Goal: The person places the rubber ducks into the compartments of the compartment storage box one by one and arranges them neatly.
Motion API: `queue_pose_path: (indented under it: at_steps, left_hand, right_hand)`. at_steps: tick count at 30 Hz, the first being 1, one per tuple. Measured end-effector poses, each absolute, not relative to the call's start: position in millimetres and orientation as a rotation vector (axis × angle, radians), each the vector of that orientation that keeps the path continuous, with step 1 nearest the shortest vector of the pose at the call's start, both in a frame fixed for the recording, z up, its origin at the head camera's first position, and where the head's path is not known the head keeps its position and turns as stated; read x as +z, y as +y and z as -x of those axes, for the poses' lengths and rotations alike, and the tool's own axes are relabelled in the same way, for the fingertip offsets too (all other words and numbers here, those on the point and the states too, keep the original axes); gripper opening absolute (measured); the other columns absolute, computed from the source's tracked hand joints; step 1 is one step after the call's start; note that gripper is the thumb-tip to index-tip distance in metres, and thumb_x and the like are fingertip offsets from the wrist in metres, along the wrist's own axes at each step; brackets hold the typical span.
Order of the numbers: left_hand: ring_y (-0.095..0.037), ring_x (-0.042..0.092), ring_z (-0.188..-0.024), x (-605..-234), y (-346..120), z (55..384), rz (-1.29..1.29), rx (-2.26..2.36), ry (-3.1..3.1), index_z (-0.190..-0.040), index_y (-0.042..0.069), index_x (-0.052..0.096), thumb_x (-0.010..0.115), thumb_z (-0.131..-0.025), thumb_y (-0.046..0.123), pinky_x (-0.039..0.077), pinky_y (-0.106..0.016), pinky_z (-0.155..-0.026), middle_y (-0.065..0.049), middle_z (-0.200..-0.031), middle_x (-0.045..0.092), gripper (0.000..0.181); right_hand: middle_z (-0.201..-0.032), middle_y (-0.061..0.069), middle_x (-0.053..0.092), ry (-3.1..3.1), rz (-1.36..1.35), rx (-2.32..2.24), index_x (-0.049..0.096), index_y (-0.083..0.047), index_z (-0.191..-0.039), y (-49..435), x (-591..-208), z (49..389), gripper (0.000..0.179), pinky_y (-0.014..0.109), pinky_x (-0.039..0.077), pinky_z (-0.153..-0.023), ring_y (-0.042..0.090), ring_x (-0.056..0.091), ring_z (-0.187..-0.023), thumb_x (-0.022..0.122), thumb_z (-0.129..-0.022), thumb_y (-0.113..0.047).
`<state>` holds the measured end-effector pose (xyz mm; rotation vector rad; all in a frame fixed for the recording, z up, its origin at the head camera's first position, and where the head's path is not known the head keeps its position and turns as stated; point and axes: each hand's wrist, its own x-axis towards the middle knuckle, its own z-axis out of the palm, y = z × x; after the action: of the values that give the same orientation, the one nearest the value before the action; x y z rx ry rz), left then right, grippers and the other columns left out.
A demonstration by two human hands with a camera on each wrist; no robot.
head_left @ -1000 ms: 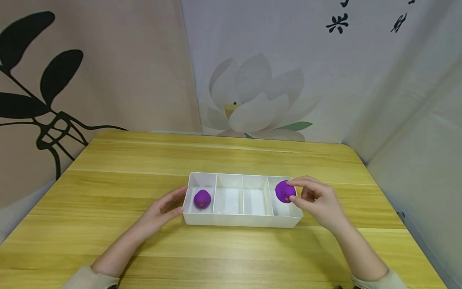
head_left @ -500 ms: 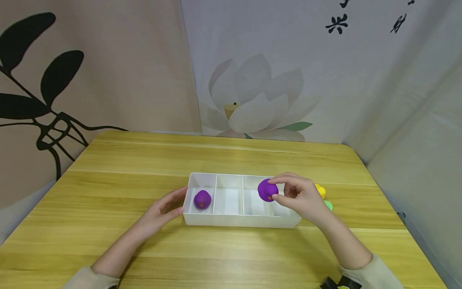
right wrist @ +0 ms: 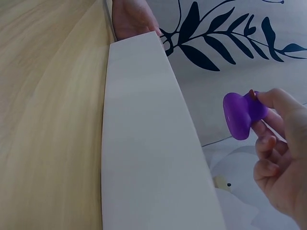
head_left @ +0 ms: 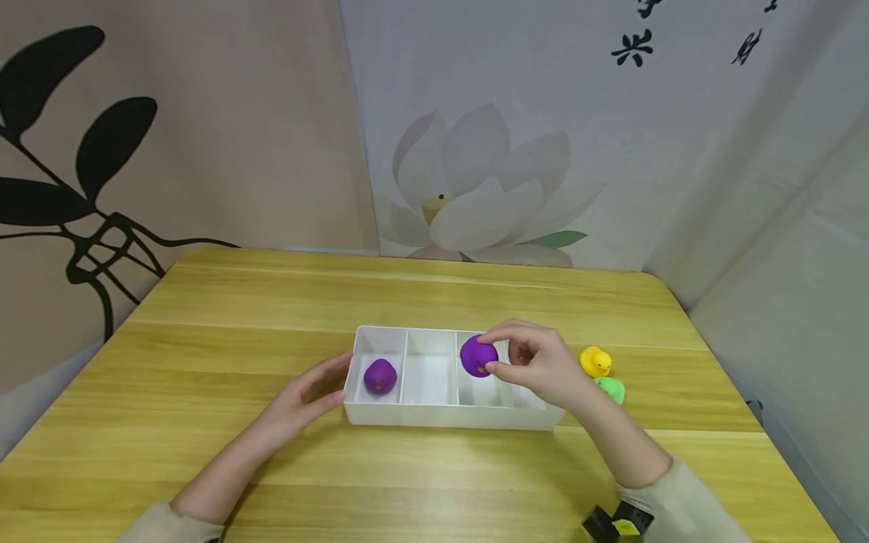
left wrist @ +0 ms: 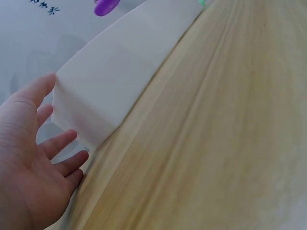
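My right hand [head_left: 532, 360] pinches a purple toy duck [head_left: 477, 356] between thumb and fingers, above the third compartment of a white divided box [head_left: 448, 415]. In the right wrist view the purple duck [right wrist: 242, 115] hangs higher than the box's long wall [right wrist: 144, 134]. A second purple duck [head_left: 380, 376] sits in the leftmost compartment. My left hand [head_left: 308, 394] rests at the box's left end, fingers relaxed; the left wrist view has its thumb [left wrist: 45, 88] right at the end's top corner.
On the wooden table [head_left: 271, 302], a yellow duck [head_left: 595, 362] and a green duck [head_left: 611, 389] lie right of the box, partly behind the right arm. A printed curtain [head_left: 489, 136] hangs behind the table. A dark camera mount [head_left: 618, 522] is strapped on the right wrist.
My right hand has carried the purple duck leftward, from over the rightmost compartment to over the third. The yellow and green ducks have come into sight behind it. My left hand stays put.
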<state>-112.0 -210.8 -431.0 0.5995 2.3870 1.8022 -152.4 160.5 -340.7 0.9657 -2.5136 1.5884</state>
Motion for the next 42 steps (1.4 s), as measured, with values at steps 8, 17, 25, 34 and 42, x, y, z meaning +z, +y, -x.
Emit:
queue_pose_path:
  at_steps: [8,17,25,34,42]
  left_hand:
    - [-0.034,0.04,-0.129,-434,-211,111,-0.586,1.824,2.364,-0.146,0.01,0.039,0.059,-0.095,0.009,0.037,-0.032,-0.102,-0.017,-0.144,0.042,0.055]
    - [-0.034,0.041,-0.129,-432,-210,110,-0.573,1.812,2.384,-0.146,0.01,0.039,0.059,-0.096,0.01,0.037,-0.038,-0.102,-0.017,-0.144,0.043,0.054]
    - [-0.031,0.04,-0.13,-433,-210,110,-0.57,1.802,2.375,-0.147,0.014,0.039,0.059,-0.096,0.011,0.036,-0.033,-0.102,-0.015,-0.146,0.042,0.055]
    - [-0.032,0.04,-0.129,-433,-210,110,-0.578,1.802,2.375,-0.147,0.013,0.038,0.058,-0.096,0.011,0.036,-0.035,-0.103,-0.016,-0.145,0.042,0.055]
    - [-0.032,0.041,-0.13,-432,-210,111,-0.574,1.801,2.377,-0.147,0.014,0.038,0.059,-0.096,0.011,0.036,-0.034,-0.103,-0.015,-0.145,0.043,0.055]
  right_hand:
    - [-0.088,-0.001,0.064,-2.606,-0.965,1.621,0.072,-0.014,-0.106,146,-342,161,0.026,0.023,0.038,-0.048,0.019,0.047,-0.064,0.078,-0.08,-0.009]
    - [-0.071,0.001,0.055,-2.65,-0.991,1.621,0.072,-0.012,-0.103,129,-346,168,0.025,0.023,0.037,-0.049,0.018,0.045,-0.062,0.078,-0.079,-0.008]
    - [-0.066,0.002,0.05,-2.691,-1.024,1.619,0.072,-0.011,-0.102,118,-354,174,0.025,0.022,0.033,-0.049,0.016,0.043,-0.059,0.08,-0.078,-0.01]
    - [-0.077,0.007,0.058,-2.765,-1.047,1.562,0.073,-0.013,-0.1,109,-359,179,0.024,0.023,0.035,-0.05,0.015,0.044,-0.061,0.079,-0.077,-0.008]
    - [-0.08,0.007,0.062,-2.851,-1.065,1.533,0.073,-0.015,-0.099,103,-366,184,0.024,0.023,0.035,-0.048,0.013,0.044,-0.06,0.079,-0.077,-0.007]
